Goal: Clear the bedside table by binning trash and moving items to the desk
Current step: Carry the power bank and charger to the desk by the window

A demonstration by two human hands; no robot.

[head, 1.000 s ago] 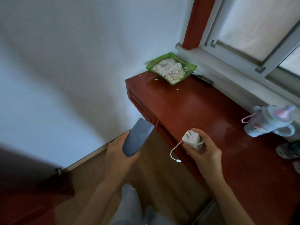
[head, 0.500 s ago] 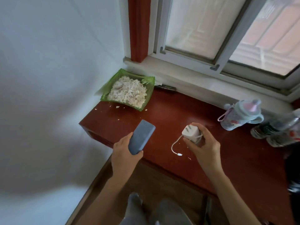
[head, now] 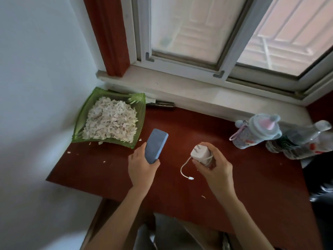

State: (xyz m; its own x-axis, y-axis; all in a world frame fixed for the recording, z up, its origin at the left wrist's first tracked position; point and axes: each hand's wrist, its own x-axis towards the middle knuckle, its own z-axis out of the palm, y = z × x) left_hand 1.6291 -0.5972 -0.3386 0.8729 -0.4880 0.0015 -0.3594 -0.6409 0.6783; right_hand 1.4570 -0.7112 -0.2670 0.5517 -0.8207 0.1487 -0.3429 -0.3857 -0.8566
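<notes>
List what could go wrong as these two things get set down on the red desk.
1. The loose cable end hangs free below the white charger in the right hand; it may snag or drag through the scraps on the desk.
2. The left hand holds the blue power bank only by its lower end, so it could tip out.
3. The green dish of shreds sits close by; a careless set-down might knock it.
</notes>
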